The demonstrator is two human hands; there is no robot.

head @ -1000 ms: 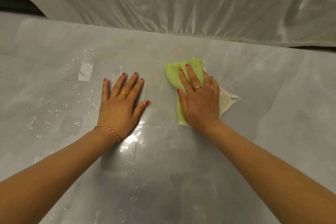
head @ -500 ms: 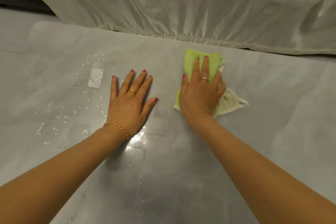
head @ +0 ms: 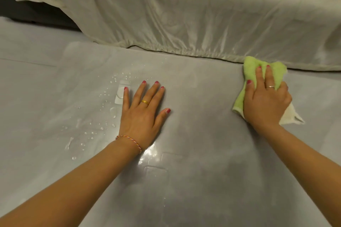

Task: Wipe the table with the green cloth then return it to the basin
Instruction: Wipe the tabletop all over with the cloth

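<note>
The green cloth [head: 251, 68] lies bunched on the grey table [head: 203, 134] at the far right, close to the hanging sheet. My right hand [head: 265, 101] presses down on it, fingers curled over its top; a white corner of the cloth sticks out below the hand on the right. My left hand [head: 144, 114] rests flat on the table near the middle, fingers spread, holding nothing. The basin is not in view.
Water droplets [head: 103, 116] are scattered on the table to the left of my left hand, beside a small clear patch [head: 120, 94]. A pale draped sheet [head: 184, 14] runs along the table's far edge. A glare spot shines near my left wrist.
My right hand has pushed the green cloth away from me and to the right, up to the draped sheet. My left hand has stayed flat in place.
</note>
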